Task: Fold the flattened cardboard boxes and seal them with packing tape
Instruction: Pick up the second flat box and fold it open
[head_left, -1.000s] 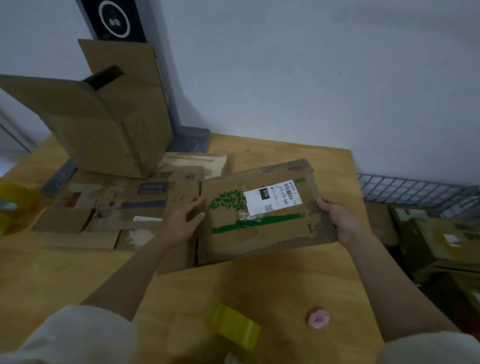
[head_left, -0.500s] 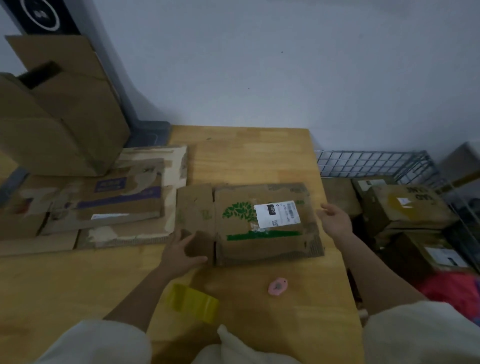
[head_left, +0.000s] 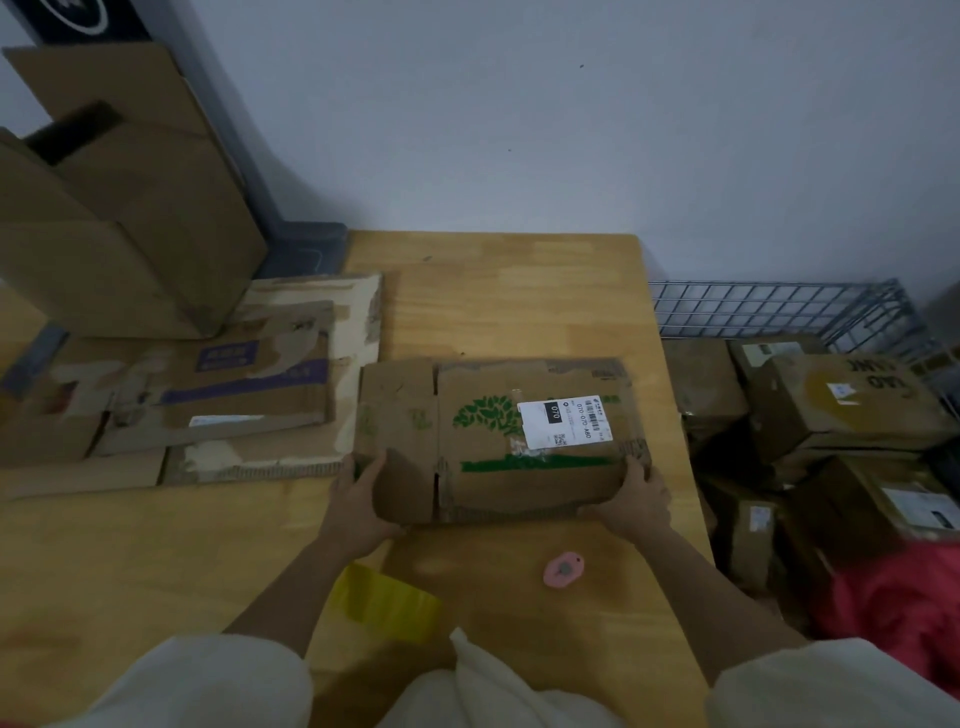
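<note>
A flattened cardboard box (head_left: 498, 467) with a green tree print and a white shipping label lies on the wooden table (head_left: 519, 306) in front of me. My left hand (head_left: 358, 493) grips its near left corner at the side flap. My right hand (head_left: 631, 499) grips its near right corner. A yellow roll of packing tape (head_left: 387, 603) sits on the table close to my body, under my left forearm. More flattened boxes (head_left: 223, 395) are stacked on the table's left side.
A folded, open-topped box (head_left: 130, 234) stands at the back left. A small pink object (head_left: 563, 569) lies near my right forearm. To the right, past the table edge, a wire basket (head_left: 779, 312) holds several sealed boxes (head_left: 841, 405). Red cloth (head_left: 893, 608) lies lower right.
The flattened box came down from the air onto the table. Both hands shifted to its near corners, the right hand regaining hold after being off it. My view swung rightward.
</note>
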